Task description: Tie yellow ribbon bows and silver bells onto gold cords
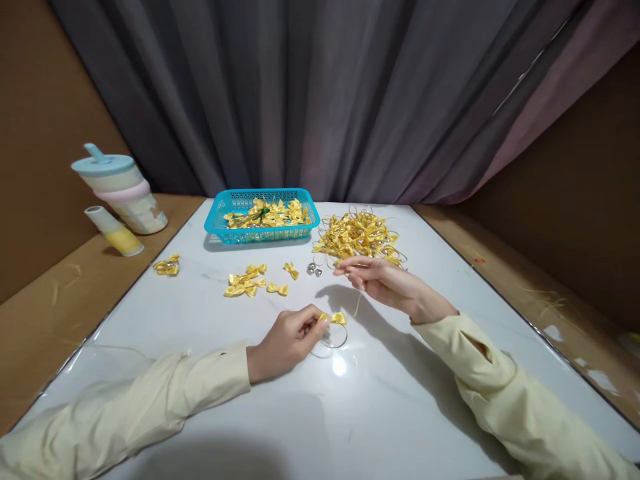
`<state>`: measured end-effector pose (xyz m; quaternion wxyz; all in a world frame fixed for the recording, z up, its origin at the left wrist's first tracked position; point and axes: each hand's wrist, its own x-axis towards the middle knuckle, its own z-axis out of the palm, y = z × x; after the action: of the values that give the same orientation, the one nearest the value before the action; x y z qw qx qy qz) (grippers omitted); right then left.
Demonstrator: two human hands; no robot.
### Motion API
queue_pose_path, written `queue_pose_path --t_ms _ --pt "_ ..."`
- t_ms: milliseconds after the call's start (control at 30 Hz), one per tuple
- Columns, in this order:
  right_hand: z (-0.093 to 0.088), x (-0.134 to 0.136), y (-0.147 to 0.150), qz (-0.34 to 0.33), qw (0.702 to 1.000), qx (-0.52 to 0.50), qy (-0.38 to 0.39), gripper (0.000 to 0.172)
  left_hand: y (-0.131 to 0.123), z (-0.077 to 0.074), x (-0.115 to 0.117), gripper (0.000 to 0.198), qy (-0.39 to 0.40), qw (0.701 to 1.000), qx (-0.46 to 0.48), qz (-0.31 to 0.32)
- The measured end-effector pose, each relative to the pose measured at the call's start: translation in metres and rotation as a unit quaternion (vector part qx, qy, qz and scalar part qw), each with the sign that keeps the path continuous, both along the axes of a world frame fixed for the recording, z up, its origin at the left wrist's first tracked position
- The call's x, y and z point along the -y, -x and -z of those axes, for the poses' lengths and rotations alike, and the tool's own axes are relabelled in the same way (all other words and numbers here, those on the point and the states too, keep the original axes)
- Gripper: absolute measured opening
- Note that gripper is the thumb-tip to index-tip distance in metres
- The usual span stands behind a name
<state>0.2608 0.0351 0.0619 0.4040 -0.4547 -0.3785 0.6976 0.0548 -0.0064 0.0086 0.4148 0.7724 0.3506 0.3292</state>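
My left hand rests on the white table, its fingers pinched on a small yellow ribbon bow with a thin loop of thread under it. My right hand hovers above the table beside a pile of yellow bows with gold thread. Its fingers are pressed together on a thin gold thread that hangs down. Two small silver bells lie just left of that hand.
A turquoise basket of yellow bows stands at the back centre. Several loose bows lie in front of it, and another near the left edge. A lidded pastel cup and a small yellow bottle sit on the left ledge.
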Motion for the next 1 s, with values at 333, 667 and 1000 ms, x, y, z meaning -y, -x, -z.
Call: queue_pose_path --t_ms 333,667,1000 --pt "0.009 0.058 0.01 -0.118 0.917 0.311 -0.221 0.023 0.001 0.002 0.006 0.02 -0.141 0.99 -0.016 0.007" --pt "0.006 0.074 0.014 -0.005 0.828 0.317 -0.463 0.01 0.013 -0.007 -0.021 0.033 -0.388 0.92 0.046 -0.004" --pt "0.002 0.075 0.016 0.041 0.811 0.323 -0.486 0.011 0.019 -0.032 -0.019 0.04 -0.482 0.874 0.06 0.007"
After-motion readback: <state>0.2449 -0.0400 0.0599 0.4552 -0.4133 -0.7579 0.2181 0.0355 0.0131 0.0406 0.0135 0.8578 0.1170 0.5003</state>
